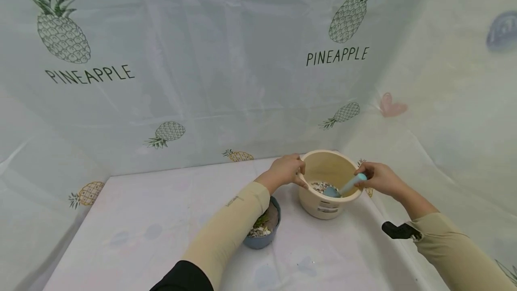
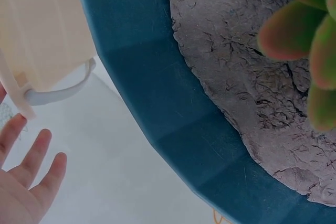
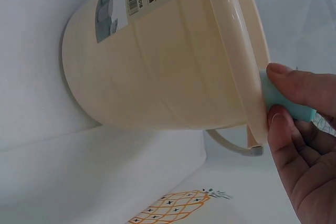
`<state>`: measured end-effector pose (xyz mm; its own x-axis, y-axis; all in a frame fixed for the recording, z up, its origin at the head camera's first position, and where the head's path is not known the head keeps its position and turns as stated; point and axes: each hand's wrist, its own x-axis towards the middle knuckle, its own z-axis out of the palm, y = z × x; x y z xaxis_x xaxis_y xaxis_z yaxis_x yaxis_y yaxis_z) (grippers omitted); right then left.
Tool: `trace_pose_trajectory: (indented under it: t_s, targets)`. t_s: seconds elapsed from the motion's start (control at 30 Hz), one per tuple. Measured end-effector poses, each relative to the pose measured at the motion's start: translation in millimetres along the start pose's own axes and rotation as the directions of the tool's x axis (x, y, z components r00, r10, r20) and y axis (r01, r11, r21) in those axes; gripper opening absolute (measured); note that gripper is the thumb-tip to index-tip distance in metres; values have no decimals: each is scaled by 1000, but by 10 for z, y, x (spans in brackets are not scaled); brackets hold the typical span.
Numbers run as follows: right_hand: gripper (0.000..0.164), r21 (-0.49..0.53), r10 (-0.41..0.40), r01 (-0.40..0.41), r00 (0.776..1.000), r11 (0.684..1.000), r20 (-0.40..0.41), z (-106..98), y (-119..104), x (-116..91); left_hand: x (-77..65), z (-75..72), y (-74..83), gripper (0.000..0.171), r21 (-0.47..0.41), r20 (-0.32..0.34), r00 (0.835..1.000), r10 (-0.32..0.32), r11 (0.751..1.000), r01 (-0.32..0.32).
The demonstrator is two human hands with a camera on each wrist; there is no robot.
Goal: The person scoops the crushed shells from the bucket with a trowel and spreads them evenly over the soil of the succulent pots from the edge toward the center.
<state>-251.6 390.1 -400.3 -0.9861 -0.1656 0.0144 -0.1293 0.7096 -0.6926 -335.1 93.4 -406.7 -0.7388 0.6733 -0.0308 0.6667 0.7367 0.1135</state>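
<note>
A cream plastic bucket point(image 1: 319, 205) stands at the table's right side, with small mixed pebbles point(image 1: 320, 186) in its bottom. My left hand point(image 1: 286, 170) holds its left rim between thumb and fingers; in the left wrist view, several fingers point(image 2: 39, 169) spread out below the rim. Between thumb and fingers, my right hand point(image 1: 381, 178) pinches the light blue handle point(image 3: 286, 98) of a small shovel at the bucket's right rim. The shovel's blue-grey blade point(image 1: 332, 192) lies down inside on the pebbles.
Under my left forearm sits a blue pot point(image 1: 260, 241) holding a green succulent point(image 2: 291, 30), grey-brown soil point(image 2: 226, 51) and pale stones. A patterned cloth covers the table point(image 1: 161, 219). Fabric walls point(image 1: 226, 80) rise behind and at both sides. Tiny specks lie near the front.
</note>
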Motion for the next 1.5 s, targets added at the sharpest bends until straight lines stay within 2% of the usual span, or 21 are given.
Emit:
trace_pose_trajectory:
  t_s: [0.2, 0.37, 0.6, 0.83, 1.27, 1.5]
  targets:
    - [33, 93, 33, -31, 999, 995, -13, -14, 44, -48, 7, 1, 3, 49, -8, 1, 1000, 1, 1000, -1]
    - [37, 193, 68, -60, 997, 979, -34, -3, 62, -103, 4, 0, -5, 50, -14, -2, 1000, 7, 1000, -7]
    - [41, 259, 80, -56, 993, 964, -82, 3, 98, -140, 11, 8, -15, 51, -16, -1, 1000, 9, 1000, -9]
    - [42, 236, 92, -57, 986, 970, -139, -57, 114, -197, 2, 9, -10, 51, -21, -1, 1000, 12, 1000, -12]
    - [50, 186, 120, -82, 971, 979, -205, -178, 6, -286, -24, -8, 1, 51, -27, -1, 1000, 10, 1000, -10]
    - [51, 243, 123, -60, 960, 968, -253, -174, -32, -309, -40, -1, 4, 52, -15, -4, 1000, 1, 1000, -1]
